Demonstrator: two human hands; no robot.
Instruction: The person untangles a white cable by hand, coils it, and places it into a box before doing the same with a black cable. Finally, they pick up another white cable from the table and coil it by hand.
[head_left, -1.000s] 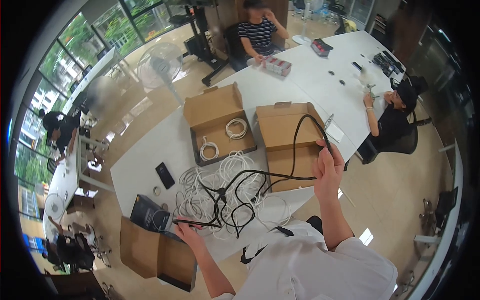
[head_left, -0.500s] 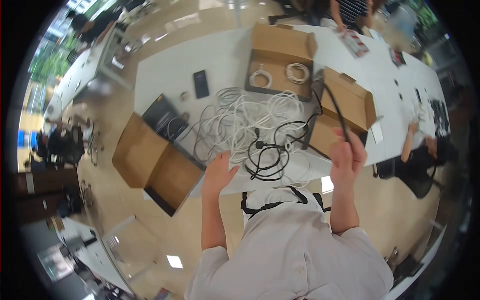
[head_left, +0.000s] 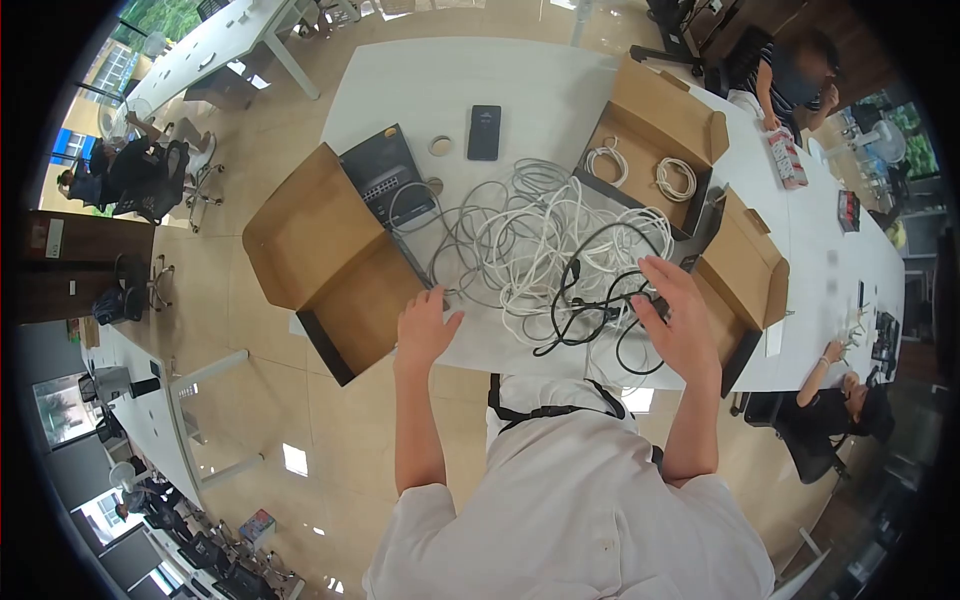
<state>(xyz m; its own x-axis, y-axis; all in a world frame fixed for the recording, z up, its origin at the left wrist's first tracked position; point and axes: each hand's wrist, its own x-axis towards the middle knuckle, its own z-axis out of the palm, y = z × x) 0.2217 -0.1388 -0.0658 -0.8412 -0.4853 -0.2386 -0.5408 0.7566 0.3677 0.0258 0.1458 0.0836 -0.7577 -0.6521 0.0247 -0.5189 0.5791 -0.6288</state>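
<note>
My right hand [head_left: 684, 325] is open, thumb and fingers spread, at the right side of a loosely looped black cable [head_left: 573, 322]. That cable lies across the front right of a tangled heap of white cables [head_left: 530, 235]. Grey cable loops [head_left: 475, 215] trail from the heap to the left. At the table's front edge, my left hand [head_left: 424, 328] is open with fingers extended, beside an open cardboard box [head_left: 350, 310] that has nothing in it and juts over the edge.
Behind the heap, an open box [head_left: 640, 150] holds two coiled white cables [head_left: 676, 179]. Another open box [head_left: 735, 270] stands right of my hand. A phone [head_left: 484, 133], a tape roll [head_left: 439, 146] and a dark printed box [head_left: 385, 175] lie farther back. People sit along the right side.
My right hand has come down from holding up the black cable and let it go; the cable now rests on the heap. The view has turned, shifting the table's things rightward.
</note>
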